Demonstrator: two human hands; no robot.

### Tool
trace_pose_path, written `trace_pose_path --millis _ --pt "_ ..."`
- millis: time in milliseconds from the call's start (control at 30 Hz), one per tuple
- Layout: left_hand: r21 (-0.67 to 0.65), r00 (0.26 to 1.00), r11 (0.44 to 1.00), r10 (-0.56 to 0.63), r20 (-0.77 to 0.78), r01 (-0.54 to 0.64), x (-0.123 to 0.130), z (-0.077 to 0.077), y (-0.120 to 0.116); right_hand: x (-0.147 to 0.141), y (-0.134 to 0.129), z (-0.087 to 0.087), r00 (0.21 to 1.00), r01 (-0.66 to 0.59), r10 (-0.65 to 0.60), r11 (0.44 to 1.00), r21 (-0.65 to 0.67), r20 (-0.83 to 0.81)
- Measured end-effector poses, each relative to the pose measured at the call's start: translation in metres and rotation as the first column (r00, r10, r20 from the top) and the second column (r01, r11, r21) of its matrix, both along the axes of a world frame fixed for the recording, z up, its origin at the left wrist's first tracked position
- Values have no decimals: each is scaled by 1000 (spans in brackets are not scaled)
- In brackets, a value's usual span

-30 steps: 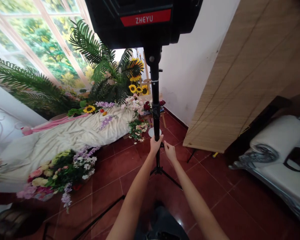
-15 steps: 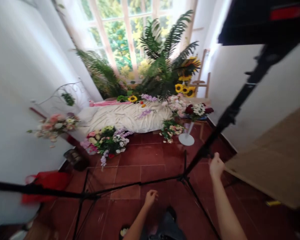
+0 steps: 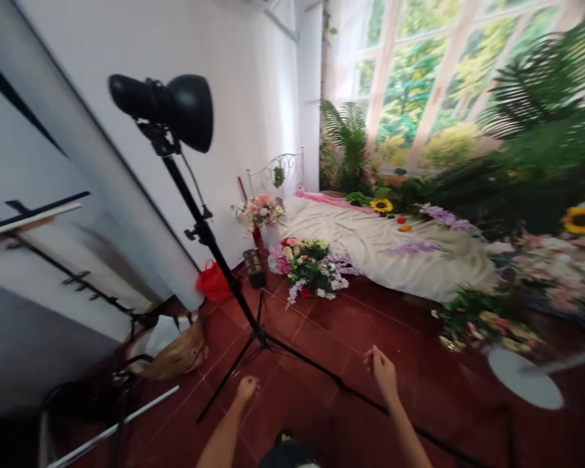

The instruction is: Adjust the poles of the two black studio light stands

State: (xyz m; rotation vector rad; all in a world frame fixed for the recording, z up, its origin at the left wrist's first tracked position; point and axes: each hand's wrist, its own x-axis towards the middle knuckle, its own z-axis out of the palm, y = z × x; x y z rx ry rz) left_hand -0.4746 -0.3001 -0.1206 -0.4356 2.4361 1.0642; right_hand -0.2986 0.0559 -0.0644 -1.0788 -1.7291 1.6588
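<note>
A black studio light (image 3: 188,110) sits on top of a black light stand (image 3: 217,250), which stands upright on spread tripod legs in front of me. My left hand (image 3: 247,388) is just right of and below the stand's leg hub, its fingers curled in with nothing visible in them. Farther right, my right hand (image 3: 383,374) is held in the air over the floor, above another long black leg. Its fingers are loosely bent and a little apart, and it holds nothing I can see. Neither hand appears to touch the stand.
A bed with a cream sheet (image 3: 370,244) stands by the window backdrop, with flower bunches (image 3: 312,270) before it. A white round base (image 3: 524,380) is at right. A red bag (image 3: 214,281), a brown bag (image 3: 180,351) and a white pole (image 3: 121,422) lie left.
My view has swung left, bringing the other light stand to the centre. My right hand has come off the right-hand stand and moved inward; that stand's upper part is out of view.
</note>
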Motion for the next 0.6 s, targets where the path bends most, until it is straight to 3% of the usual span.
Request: trace_pose_path --millis 100,200,300,367,467,600 --pt "136 992 991 6 -128 12 -72 20 -22 -70 -53 12 965 -259 260 964 54 -24" --pt "220 962 975 37 -269 24 -141 46 -33 -124 -95 22 893 -445 450 887 120 -12" --pt "334 877 942 146 -457 17 -198 80 -30 -171 -126 28 803 -589 596 796 143 -11" --pt "440 778 897 239 -581 52 -225 105 -22 -202 -140 34 740 -665 673 734 134 -14" --pt "509 670 846 287 -685 158 -250 137 -5 -253 -155 45 660 -744 751 658 121 -27" --pt "564 669 804 315 -673 188 -266 152 17 -328 -172 61 614 -786 786 617 35 -71"
